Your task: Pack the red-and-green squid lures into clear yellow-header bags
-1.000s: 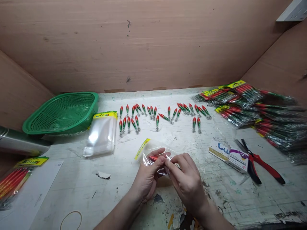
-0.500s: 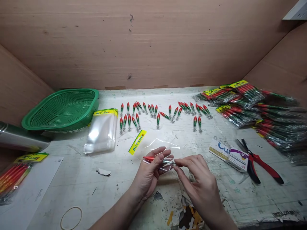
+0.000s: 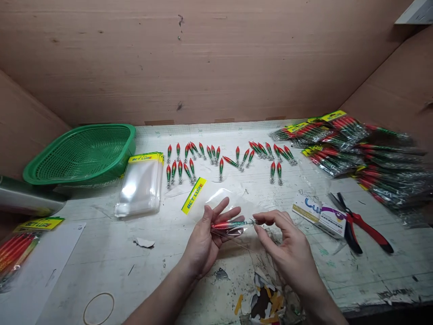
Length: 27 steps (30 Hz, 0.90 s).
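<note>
Lure [image 3: 228,225]: slim tapered spindle, glossy red at the blunt end running to green, with a crown of fine wire hooks. It lies crosswise over the left hand [image 3: 208,239], hook end to the right, at the near middle of the table [image 3: 162,271]. Left palm turned up, fingers spread, thumb raised.

Right hand [image 3: 289,246]: thumb and forefinger tips either side of the hooks; cannot tell whether they press on them. Clear, creased film of a bag [image 3: 216,196] shows around the lure; whether the lure sits inside is unclear. Bag's yellow printed header [image 3: 193,196] slants away to the far left.

Far side: loose lures [image 3: 221,168] of like form in uneven rows. Left: stack of smooth clear sleeves [image 3: 138,187], beside a perforated green plastic basket [image 3: 32,177]. Right: glossy heap of filled packets [image 3: 334,162]; nearer, a small printed carton [image 3: 320,217] beside red-and-black-handled pliers [image 3: 371,232]. Table surface chipped and stained.
</note>
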{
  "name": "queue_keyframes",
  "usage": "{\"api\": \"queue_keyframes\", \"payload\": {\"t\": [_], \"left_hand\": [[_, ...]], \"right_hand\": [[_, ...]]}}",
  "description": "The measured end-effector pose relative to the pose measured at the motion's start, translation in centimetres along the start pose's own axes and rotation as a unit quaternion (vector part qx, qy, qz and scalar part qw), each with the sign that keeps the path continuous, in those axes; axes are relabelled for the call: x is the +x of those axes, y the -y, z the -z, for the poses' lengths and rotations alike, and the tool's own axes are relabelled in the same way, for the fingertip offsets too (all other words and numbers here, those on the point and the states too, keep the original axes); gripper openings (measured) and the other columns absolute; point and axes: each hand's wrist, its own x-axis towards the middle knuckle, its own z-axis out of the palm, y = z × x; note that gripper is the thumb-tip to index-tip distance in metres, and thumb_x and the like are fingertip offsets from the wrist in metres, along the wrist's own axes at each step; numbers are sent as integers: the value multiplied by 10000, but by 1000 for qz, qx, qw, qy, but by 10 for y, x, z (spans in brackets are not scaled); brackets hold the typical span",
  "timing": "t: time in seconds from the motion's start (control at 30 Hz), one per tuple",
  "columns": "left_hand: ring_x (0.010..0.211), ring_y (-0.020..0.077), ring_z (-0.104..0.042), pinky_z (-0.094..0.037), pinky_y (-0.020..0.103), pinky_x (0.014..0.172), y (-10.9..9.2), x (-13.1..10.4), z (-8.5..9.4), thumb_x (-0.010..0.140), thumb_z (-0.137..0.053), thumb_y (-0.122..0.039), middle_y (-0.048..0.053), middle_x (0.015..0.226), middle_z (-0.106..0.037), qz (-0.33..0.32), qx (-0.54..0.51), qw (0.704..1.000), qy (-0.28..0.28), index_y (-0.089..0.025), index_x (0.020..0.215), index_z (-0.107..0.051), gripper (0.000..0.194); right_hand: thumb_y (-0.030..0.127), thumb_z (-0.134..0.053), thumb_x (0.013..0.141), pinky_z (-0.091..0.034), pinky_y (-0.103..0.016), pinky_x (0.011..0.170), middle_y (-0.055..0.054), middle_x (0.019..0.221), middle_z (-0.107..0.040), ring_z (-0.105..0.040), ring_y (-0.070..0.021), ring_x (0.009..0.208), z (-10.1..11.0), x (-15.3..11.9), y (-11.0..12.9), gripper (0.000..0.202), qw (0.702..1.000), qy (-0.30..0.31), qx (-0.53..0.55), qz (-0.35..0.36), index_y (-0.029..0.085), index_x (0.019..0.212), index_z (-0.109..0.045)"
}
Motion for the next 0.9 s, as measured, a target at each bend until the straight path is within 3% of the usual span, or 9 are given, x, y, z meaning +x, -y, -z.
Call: {"api": "queue_keyframes", "payload": {"t": [0.23, 0.33, 0.63, 0.8, 0.9], "left_hand": [[1057, 302, -631, -508, 390, 883, 4, 0, 3, 719, -688, -530, 141, 1183, -652, -34, 48, 995, 77, -243, 1204, -632, 566], [1019, 302, -649, -502, 399, 884, 5, 0, 3, 693, -748, -459, 135, 1149, -670, -31, 62, 995, 75, -249, 1212, -624, 574], [985, 274, -662, -515, 322, 796, 3, 0, 3, 786, -682, -411, 163, 1100, -684, 8, 26, 998, 49, -183, 1304, -539, 583], [1026, 275, -648, -506, 389, 889, -1, 1, 1, 853, -601, -388, 150, 1160, -660, 18, -22, 999, 39, -189, 1344, -486, 542], [1058, 297, -632, -518, 419, 881, -4, 1, -1, 894, -539, -370, 157, 1202, -636, 20, -39, 999, 24, -181, 1353, -467, 502]], "right_hand": [[266, -577, 877, -428, -314, 766, -20, 882, -632, -544, -196, 897, -7, 5, 4, 75, 990, 69, 121, -36, 217, 863, -631], [258, -593, 881, -419, -334, 777, -33, 893, -637, -527, -207, 914, -14, 3, 7, 72, 987, 55, 149, -13, 209, 843, -629], [187, -595, 891, -359, -389, 774, -35, 855, -652, -510, -207, 851, -24, -7, 17, 76, 984, -20, -36, 175, 226, 923, -651], [179, -554, 897, -342, -376, 762, -23, 787, -624, -533, -190, 808, -7, 0, 16, 96, 977, -36, -67, 199, 215, 873, -639], [221, -508, 902, -388, -342, 742, -32, 751, -602, -546, -184, 764, 16, 35, -14, 175, 980, -121, -122, 102, 188, 747, -582]]}}
